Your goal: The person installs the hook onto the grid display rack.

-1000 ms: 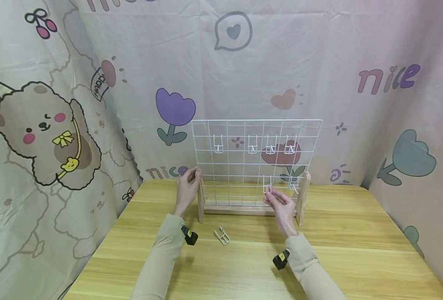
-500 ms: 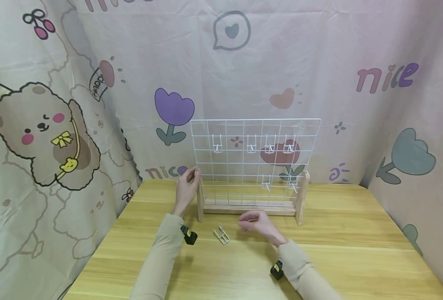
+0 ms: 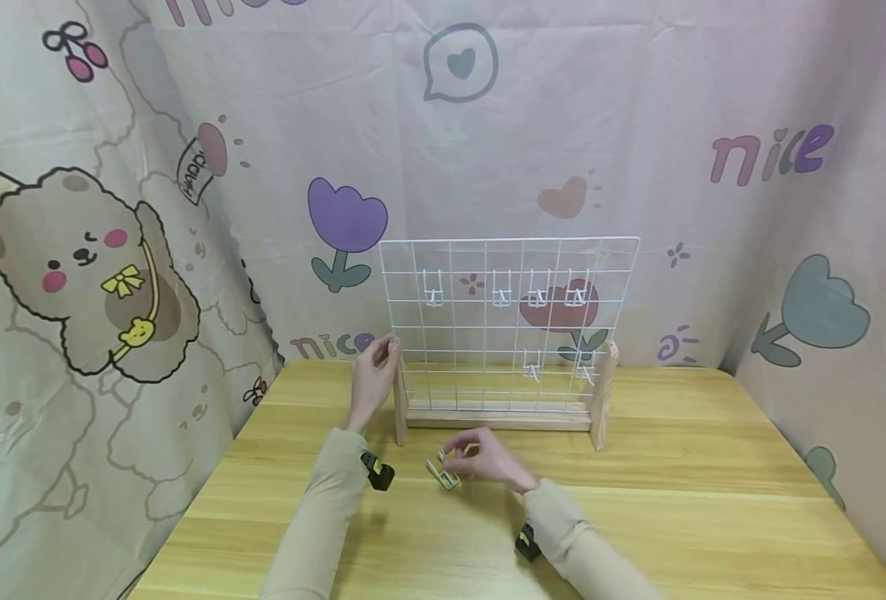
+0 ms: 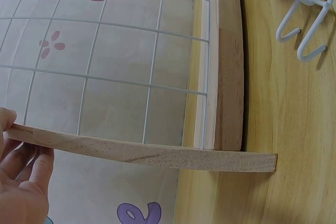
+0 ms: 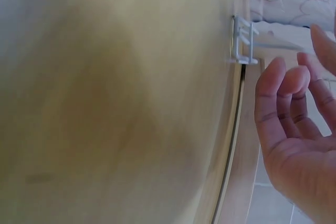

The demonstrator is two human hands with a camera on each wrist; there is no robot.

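Observation:
A white wire grid rack (image 3: pixel 473 327) stands on a wooden base, several white wire hooks hanging on it in an upper row and at the lower right. My left hand (image 3: pixel 372 379) pinches the top of the rack's left wooden post (image 4: pixel 157 153). One loose white wire hook (image 3: pixel 443 477) lies on the table in front of the base, its two prongs plain in the left wrist view. Just right of that hook hovers my right hand (image 3: pixel 483 457), fingers loosely curved. In the right wrist view a gap shows between its fingertips (image 5: pixel 275 72) and the hook, and nothing is held.
The wooden base bar (image 3: pixel 498 420) runs between the two posts, with the right post (image 3: pixel 603 398) at its far end. A printed curtain (image 3: pixel 443 150) hangs behind the table (image 3: pixel 683 467). Each sleeve carries a small black wrist camera (image 3: pixel 377 472).
My right hand has let go of a hook at the grid's lower right, which stays hanging there. It has moved down and left to the loose hook. The left hand keeps its place.

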